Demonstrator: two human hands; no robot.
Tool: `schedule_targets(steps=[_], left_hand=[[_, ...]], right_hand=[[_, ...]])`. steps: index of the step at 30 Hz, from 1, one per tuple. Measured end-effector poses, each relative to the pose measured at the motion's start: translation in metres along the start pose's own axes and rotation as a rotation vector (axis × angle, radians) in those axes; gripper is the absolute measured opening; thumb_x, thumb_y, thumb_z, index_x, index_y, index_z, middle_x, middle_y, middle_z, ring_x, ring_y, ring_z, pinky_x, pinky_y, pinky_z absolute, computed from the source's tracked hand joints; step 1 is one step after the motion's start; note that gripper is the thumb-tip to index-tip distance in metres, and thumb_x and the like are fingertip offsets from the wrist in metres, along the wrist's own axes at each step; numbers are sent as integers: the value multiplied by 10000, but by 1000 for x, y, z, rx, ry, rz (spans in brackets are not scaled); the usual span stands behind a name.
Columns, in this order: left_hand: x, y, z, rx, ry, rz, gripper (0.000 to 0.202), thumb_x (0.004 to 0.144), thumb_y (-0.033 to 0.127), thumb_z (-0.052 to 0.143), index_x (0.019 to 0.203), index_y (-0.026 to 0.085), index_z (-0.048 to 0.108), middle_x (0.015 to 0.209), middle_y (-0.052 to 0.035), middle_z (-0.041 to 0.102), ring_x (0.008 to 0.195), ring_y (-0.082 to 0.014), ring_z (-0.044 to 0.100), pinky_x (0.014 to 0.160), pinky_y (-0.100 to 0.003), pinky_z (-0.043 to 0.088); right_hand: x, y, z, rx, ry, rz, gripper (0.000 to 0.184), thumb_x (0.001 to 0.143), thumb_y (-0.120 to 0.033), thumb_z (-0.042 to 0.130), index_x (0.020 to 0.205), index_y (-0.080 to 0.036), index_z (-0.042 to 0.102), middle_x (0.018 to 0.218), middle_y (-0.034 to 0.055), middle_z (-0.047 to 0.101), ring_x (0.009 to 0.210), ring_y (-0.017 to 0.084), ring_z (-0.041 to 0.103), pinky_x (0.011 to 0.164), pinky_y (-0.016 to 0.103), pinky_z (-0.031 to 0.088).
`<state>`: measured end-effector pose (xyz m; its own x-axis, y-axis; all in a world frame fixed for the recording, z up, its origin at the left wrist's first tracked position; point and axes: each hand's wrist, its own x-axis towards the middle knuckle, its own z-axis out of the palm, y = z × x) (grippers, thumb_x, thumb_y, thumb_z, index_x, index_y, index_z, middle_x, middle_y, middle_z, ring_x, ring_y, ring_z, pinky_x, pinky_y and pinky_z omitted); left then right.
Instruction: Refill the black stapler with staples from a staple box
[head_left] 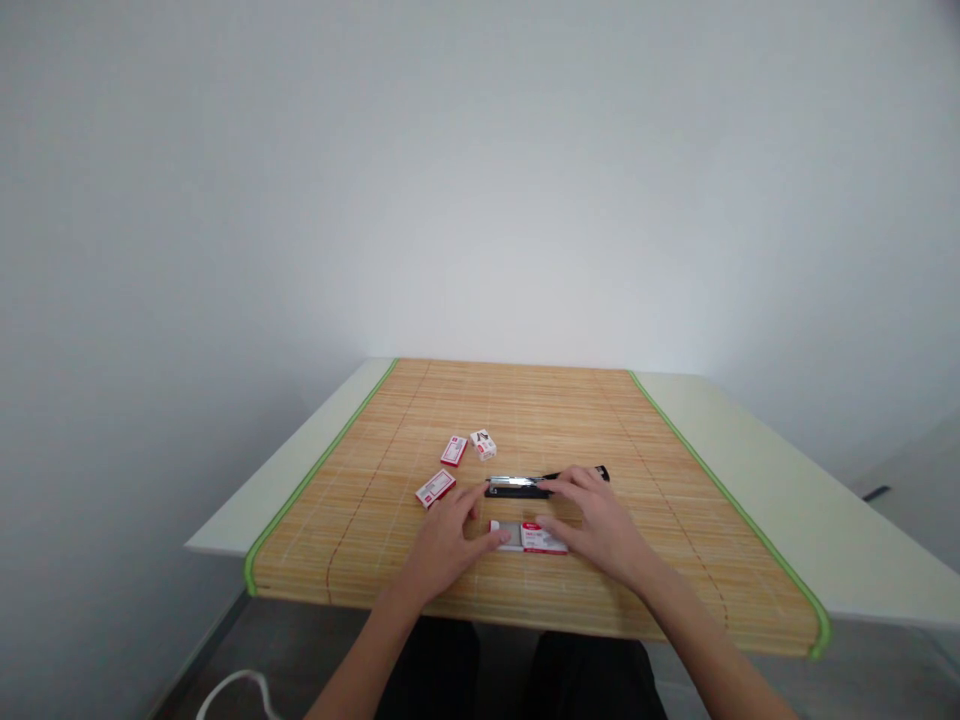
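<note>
A black stapler (525, 486) lies opened out flat on the bamboo mat (660, 520), its metal channel showing. My left hand (444, 540) rests beside its left end, index finger touching the stapler and thumb against a partly slid-open white and red staple box (529, 538). My right hand (600, 525) lies over the stapler's right part, fingers spread and curved, thumb touching the same box. Neither hand grips anything that I can see.
Three small red and white staple boxes lie left of the stapler: one (436, 488) near my left hand, two more (454, 451) (484, 445) farther back. The mat covers a white table (787, 490) against a plain wall. A white cable (232, 690) lies on the floor.
</note>
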<state>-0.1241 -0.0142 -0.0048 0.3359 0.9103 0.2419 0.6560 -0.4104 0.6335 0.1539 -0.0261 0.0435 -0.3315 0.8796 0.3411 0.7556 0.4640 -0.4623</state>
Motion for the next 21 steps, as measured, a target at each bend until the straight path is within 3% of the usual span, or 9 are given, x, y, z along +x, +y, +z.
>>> schedule_targets(steps=[3, 7, 15, 21], left_hand=[[2, 2, 6, 117, 37, 52, 738, 866, 661, 653, 1479, 282, 495, 1191, -80, 615, 1101, -281, 575, 973, -413, 449], [0, 3, 8, 193, 34, 83, 753, 874, 698, 614, 1487, 281, 482, 1234, -89, 599, 1160, -296, 555, 1019, -437, 438], [-1, 2, 8, 221, 28, 85, 850, 811, 759, 641, 1492, 277, 478, 1297, -99, 591, 1220, -315, 538, 1051, -460, 431], [-1, 5, 7, 208, 19, 88, 883, 794, 798, 620, 1493, 279, 474, 1303, -104, 590, 1225, -319, 534, 1055, -464, 417]], right_hand=[[23, -14, 9, -99, 35, -52, 367, 842, -434, 775, 1188, -316, 736, 1296, 87, 613, 1280, 317, 487, 1101, 510, 380], [40, -21, 24, -148, -11, -54, 314, 822, -420, 789, 1111, -300, 771, 1378, 80, 591, 1386, 337, 394, 1171, 551, 286], [47, -20, 46, -44, 41, 62, 201, 888, -377, 684, 1008, -259, 794, 1368, 96, 627, 1384, 309, 423, 1187, 543, 259], [56, -20, 50, 88, 112, 120, 238, 943, -382, 614, 930, -230, 795, 1287, 105, 681, 1322, 253, 517, 1212, 502, 244]])
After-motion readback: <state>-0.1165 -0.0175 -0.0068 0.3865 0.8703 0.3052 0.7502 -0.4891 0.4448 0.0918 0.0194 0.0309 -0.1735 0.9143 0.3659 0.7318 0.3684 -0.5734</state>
